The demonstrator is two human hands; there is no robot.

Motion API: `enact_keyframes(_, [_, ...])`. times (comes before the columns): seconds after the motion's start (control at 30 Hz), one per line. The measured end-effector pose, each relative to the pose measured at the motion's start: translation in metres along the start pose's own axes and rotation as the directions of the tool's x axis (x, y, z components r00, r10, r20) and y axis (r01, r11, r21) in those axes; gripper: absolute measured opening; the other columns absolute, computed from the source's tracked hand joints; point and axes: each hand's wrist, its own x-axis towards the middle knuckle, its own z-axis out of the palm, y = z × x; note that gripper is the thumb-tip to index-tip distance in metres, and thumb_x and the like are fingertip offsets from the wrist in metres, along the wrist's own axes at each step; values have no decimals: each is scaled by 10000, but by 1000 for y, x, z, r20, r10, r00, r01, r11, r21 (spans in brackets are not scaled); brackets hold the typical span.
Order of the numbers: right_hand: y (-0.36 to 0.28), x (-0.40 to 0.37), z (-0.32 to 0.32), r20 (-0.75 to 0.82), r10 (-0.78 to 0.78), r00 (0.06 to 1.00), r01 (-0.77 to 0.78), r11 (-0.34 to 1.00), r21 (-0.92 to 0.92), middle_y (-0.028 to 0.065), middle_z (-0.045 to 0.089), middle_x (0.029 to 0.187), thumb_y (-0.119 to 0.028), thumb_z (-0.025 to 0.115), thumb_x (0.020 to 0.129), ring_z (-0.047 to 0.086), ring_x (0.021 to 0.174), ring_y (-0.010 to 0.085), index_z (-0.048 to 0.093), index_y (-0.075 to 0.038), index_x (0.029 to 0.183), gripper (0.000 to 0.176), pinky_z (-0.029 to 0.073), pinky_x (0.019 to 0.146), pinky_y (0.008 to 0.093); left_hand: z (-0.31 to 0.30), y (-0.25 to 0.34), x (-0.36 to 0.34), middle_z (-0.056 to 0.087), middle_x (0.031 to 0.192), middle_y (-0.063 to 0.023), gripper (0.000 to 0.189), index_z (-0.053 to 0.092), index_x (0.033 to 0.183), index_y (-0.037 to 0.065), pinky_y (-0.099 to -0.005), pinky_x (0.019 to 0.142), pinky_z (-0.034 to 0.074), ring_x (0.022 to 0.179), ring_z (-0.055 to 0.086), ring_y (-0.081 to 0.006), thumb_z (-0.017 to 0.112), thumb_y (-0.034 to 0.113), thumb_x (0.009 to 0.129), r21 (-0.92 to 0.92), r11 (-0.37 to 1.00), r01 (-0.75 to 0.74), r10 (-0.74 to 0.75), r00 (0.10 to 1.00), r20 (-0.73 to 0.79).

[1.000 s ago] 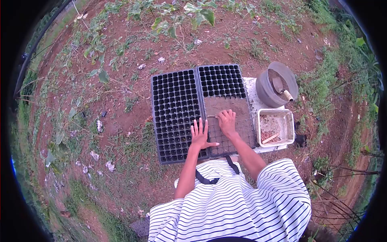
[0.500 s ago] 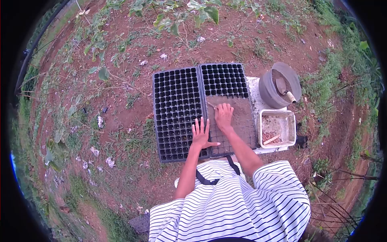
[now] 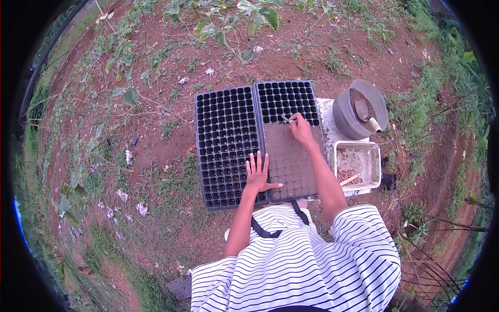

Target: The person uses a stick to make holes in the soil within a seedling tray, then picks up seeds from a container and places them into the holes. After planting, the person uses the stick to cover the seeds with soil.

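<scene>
Two black seedling trays lie side by side. The left tray (image 3: 227,140) has empty-looking cells; the right tray (image 3: 287,96) has open cells in its far part and brown soil (image 3: 291,156) over its near part. My left hand (image 3: 257,176) lies with fingers spread across the near inner edges of both trays. My right hand (image 3: 301,129) is closed on a small thin stick (image 3: 285,118), just at the border between the soil and the open cells of the right tray.
At the right, a grey bucket (image 3: 343,115) holds soil and a trowel (image 3: 365,112). Nearer stands a white basket (image 3: 378,165) with small reddish pieces and a flat stick (image 3: 351,179). Leafy plants (image 3: 260,15) rise beyond the trays.
My right hand has moved away from my body and slightly right, from over the soil to its far edge, still holding the stick. My left hand has stayed nearly in place.
</scene>
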Motion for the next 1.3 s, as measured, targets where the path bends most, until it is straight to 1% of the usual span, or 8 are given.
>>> enact_keyframes(0.03, [-4,5,-8,112,4,994,-2,1000,-19,176,649,787,-147,563,888,629,698,340,574,-62,988,132,481,660,424,1,0,0,-144,1545,-255,1419,-45,1513,47,-594,1122,-45,1408,-172,-457,652,829,554,-1,1000,-2,2,1000,-1])
enact_keyframes(0.1, [-2,15,-11,126,-56,990,63,997,-52,198,633,778,-116,577,860,649,778,356,537,-64,1027,180,487,696,423,2,-1,1,-130,1555,-233,1419,-26,1517,60,-593,1128,-34,1415,-159,-447,630,851,538,15,1000,9,-9,1000,-15])
enact_keyframes(0.17, [-13,15,-24,282,-128,951,174,974,-144,218,637,808,-119,612,826,641,802,379,544,-49,988,188,486,712,446,1,0,0,-132,1555,-232,1415,-28,1517,61,-590,1129,-37,1415,-160,-447,627,851,543,9,1000,9,-9,1000,-19])
enact_keyframes(0.27, [-12,18,-22,313,-239,919,320,917,-238,227,642,807,-124,630,804,634,801,402,569,-35,923,161,489,711,462,-3,3,-1,-137,1555,-231,1407,-31,1517,63,-582,1132,-41,1415,-162,-446,625,849,552,2,1000,17,-17,1000,-10])
enact_keyframes(0.7, [5,12,32,156,-223,962,269,867,-419,272,625,755,-86,566,809,629,784,440,574,-21,821,66,503,687,493,1,1,1,-152,1555,-220,1397,-26,1520,74,-584,1131,-47,1413,-177,-440,624,849,557,-5,1000,26,-26,1000,-12])
enact_keyframes(0.9, [3,14,3,101,-133,986,142,986,-84,223,637,743,-113,644,768,647,737,389,578,-5,791,129,505,668,446,-3,1,2,-162,1546,-242,1392,-61,1515,67,-593,1122,-50,1405,-183,-455,620,842,580,16,1000,23,-23,999,26])
enact_keyframes(1.13, [5,17,18,210,-249,946,301,914,-271,248,622,734,-40,558,764,628,716,414,588,-8,762,44,495,637,460,0,1,0,-144,1550,-239,1396,-45,1515,64,-593,1124,-51,1407,-170,-458,606,857,569,27,1000,10,-9,1000,-9])
enact_keyframes(1.3, [-8,17,17,130,-345,930,368,874,-317,251,597,696,-16,535,737,613,701,425,565,-4,730,33,482,621,474,0,2,-1,-133,1555,-229,1392,-31,1517,65,-583,1130,-53,1413,-164,-447,603,860,567,17,1000,11,-11,1000,-18])
